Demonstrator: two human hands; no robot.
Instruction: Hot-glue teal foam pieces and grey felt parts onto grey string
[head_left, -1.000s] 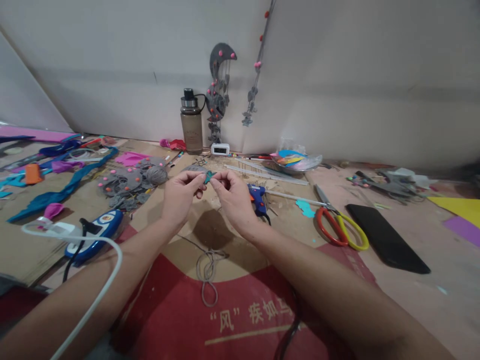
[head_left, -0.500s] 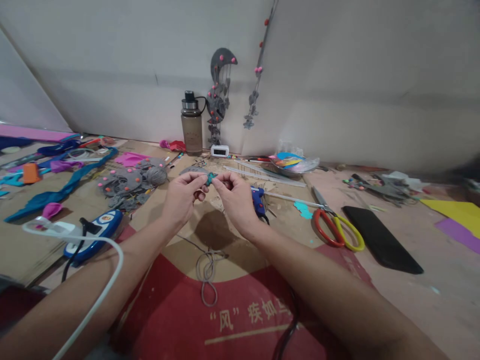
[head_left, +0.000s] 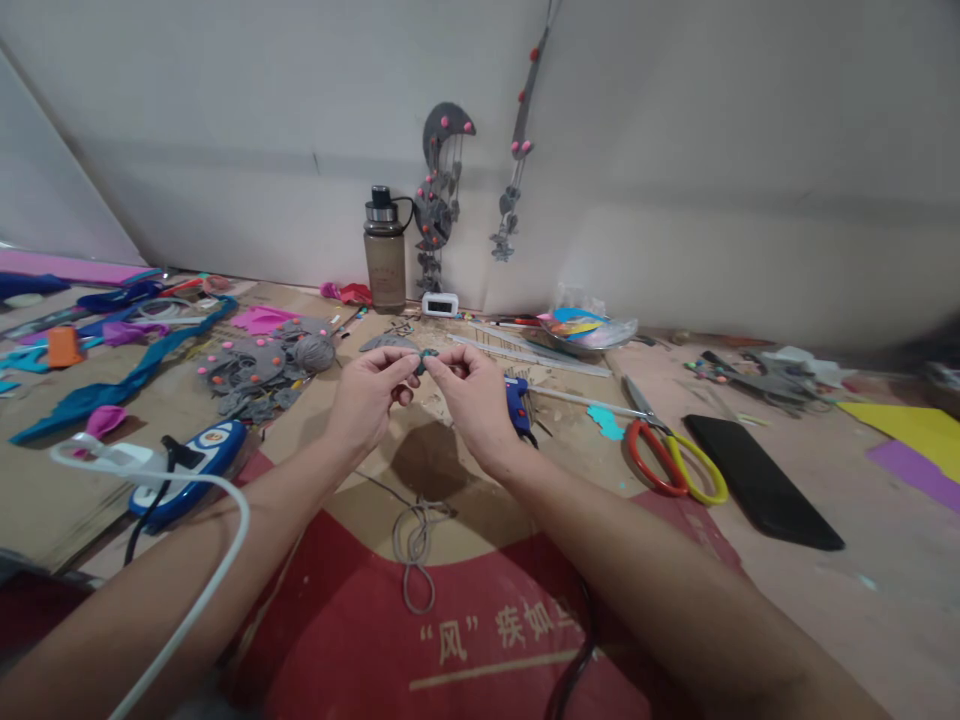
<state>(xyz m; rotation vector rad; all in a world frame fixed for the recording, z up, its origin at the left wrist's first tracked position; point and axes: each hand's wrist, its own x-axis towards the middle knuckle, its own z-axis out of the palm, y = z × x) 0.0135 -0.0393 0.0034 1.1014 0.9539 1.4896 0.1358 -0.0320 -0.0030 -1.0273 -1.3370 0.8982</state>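
Between my fingertips is a small teal piece [head_left: 424, 358], mostly covered, so its exact kind does not show. My left hand [head_left: 373, 392] pinches it from the left, and my right hand [head_left: 472, 398] pinches it from the right. Both hands are raised over the cardboard, their shadow falling below. Grey cord [head_left: 414, 545] lies in loose loops nearer to me, one end running up toward my left hand. Just beyond my right hand a blue glue gun [head_left: 517, 402] is partly hidden. A flat teal scrap [head_left: 606, 421] lies to its right.
Scissors [head_left: 651, 440] and a black phone [head_left: 761, 480] lie on the right. Grey felt pieces with yarn [head_left: 262, 365] and a blue power strip [head_left: 191, 470] are on the left. A bottle [head_left: 385, 255] and small clock [head_left: 440, 304] stand by the wall. A white cable [head_left: 241, 520] crosses my left forearm.
The teal piece shows less between my fingers than before, turned or covered more by them. Both hands stay in nearly the same place, and the view shifts slightly.
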